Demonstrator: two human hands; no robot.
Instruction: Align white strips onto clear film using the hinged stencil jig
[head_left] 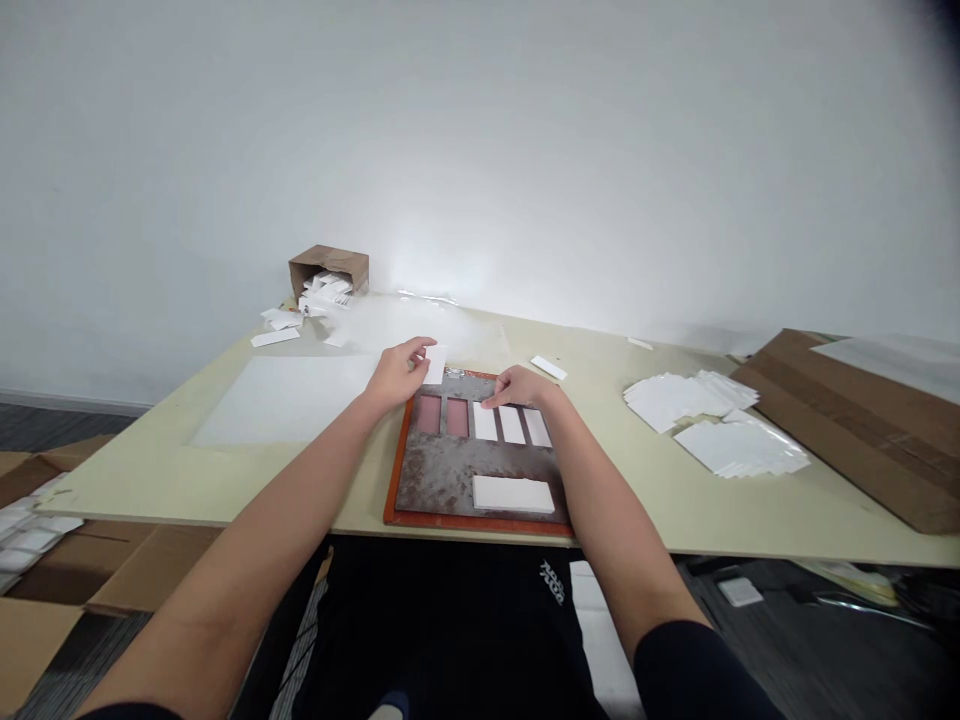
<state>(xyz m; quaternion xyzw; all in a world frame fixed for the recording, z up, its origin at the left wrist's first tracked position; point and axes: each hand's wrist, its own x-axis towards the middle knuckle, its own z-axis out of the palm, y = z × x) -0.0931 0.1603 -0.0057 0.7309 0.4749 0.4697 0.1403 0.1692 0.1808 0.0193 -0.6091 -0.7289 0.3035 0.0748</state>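
A dark metal plate (442,480) with an orange-red border (397,468) lies on the table in front of me. Two of its rectangular slots show pink bottoms, such as the left slot (429,414); three others to the right hold white cards (513,425). My left hand (399,374) pinches a small white card (435,364) over the plate's far left corner. With fingers bent down, my right hand (523,384) touches the top of the leftmost filled slot; whether it grips that card is hidden. A stack of white cards (513,494) rests on the plate's near right part.
Translucent sheets (277,400) lie left of the plate. A small open carton (330,262) with white cards stands at the back left. Fanned white packets (686,398) and a large cardboard box (855,420) are on the right. Open cartons (112,560) sit below the table at left.
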